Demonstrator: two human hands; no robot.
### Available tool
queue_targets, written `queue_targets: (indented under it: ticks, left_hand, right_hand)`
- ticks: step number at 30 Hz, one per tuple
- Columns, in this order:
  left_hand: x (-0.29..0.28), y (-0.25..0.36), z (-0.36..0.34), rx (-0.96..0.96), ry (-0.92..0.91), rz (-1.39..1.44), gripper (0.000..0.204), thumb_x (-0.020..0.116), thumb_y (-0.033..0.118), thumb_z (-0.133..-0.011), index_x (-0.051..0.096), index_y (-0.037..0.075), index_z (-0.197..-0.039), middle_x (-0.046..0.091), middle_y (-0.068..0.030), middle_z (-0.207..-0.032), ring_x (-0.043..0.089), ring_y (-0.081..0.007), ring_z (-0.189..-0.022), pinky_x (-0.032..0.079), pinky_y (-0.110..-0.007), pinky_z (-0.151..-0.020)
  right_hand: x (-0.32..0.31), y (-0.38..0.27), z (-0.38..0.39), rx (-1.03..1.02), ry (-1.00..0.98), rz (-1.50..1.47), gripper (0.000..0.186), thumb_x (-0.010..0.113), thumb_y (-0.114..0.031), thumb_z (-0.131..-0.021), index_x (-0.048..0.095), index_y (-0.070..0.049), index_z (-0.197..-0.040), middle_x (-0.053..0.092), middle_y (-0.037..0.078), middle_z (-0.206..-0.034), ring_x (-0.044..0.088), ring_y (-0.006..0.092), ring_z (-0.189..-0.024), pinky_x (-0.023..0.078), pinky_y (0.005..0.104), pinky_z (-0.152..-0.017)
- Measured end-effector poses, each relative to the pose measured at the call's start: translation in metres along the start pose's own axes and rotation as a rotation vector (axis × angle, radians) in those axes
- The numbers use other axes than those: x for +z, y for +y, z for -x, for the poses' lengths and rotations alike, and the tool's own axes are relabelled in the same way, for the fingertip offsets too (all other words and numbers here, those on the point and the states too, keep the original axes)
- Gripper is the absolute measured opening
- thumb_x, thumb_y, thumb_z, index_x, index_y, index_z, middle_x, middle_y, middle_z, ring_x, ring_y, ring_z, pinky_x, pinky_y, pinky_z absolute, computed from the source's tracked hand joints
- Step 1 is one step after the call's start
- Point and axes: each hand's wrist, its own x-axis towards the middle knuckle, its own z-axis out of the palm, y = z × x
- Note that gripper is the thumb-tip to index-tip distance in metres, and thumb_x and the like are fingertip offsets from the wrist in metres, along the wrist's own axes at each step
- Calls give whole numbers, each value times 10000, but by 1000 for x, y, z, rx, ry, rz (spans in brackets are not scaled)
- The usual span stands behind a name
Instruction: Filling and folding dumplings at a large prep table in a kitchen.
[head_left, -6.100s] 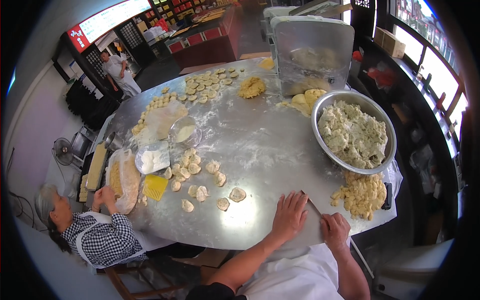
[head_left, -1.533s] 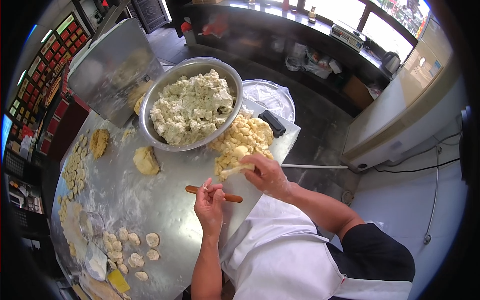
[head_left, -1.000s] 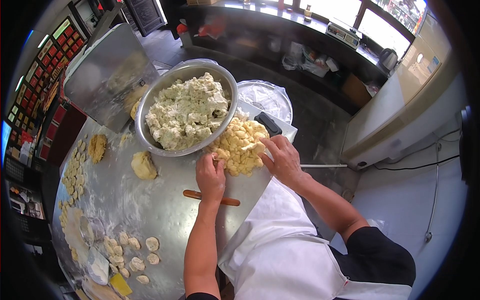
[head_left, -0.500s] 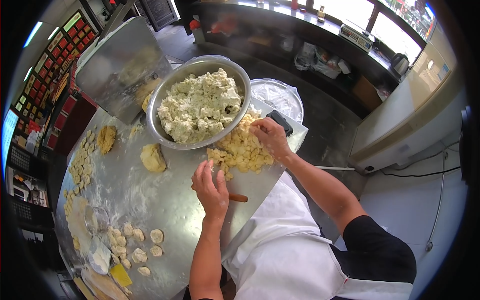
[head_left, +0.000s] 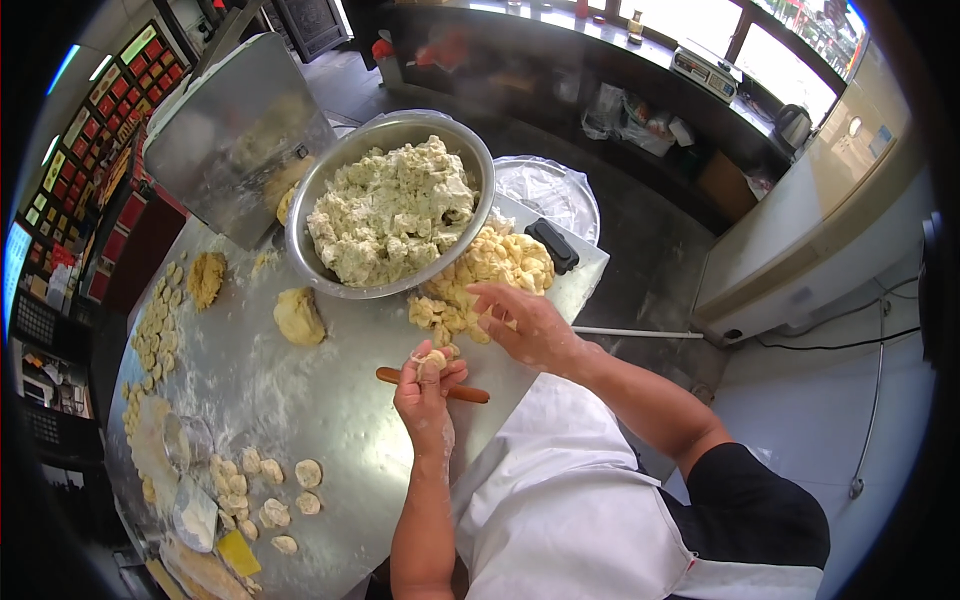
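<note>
My left hand [head_left: 427,395] holds a small pale dough piece [head_left: 433,360] between thumb and fingers, above a brown wooden rolling pin [head_left: 468,394] that lies on the metal table. My right hand [head_left: 530,325] hovers at the near edge of a heap of yellowish dough pieces [head_left: 515,262], its fingers apart and curved, with nothing visible in them. Beyond the heap stands a large steel bowl [head_left: 488,200], filled with a crumbly, pale green-white mixture [head_left: 395,215]. Left of the bowl's near rim sits a lump of yellow dough [head_left: 299,316].
Rounded dough pieces [head_left: 309,473] lie at the near left, beside a yellow scraper [head_left: 238,552] and a clear container [head_left: 188,440]. Small dough bits [head_left: 155,335] line the table's left side. A black object [head_left: 552,246] rests at the right corner; a large metal box [head_left: 235,140] stands far left.
My right hand has come back from the far side of the dough heap toward my left hand. A dough piece now shows in my left hand, whose fingers have closed around it.
</note>
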Motion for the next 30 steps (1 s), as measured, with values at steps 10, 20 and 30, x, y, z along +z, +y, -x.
queue_targets:
  ticks: [10,20,30]
  left_hand:
    - [-40,6,19,-108,-42,392,344,549,207,-1108,545,45,-1412,665,-92,-1119,678,-223,-954,599,-410,-857]
    - [17,14,9,-211,-111,466,568,500,444,-1147,418,45,-1543,619,-143,-1317,667,-279,-1155,560,-472,-1001]
    - [-55,9,15,-59,-53,497,328,640,160,-1090,588,65,-1400,694,-110,-1161,694,-229,-992,589,-367,-842]
  right_hand:
    - [-31,72,-48,51,453,83,232,794,-201,-978,763,-76,-1170,725,104,-980,684,207,-843,572,347,-775]
    - [58,3,14,-201,-30,-22,334,720,-78,-1005,710,-62,-1338,675,123,-1260,678,242,-1116,571,389,-964]
    - [-21,79,5,-49,498,760,325,801,-190,-894,738,-76,-1192,629,155,-1309,584,373,-1212,508,479,-1002]
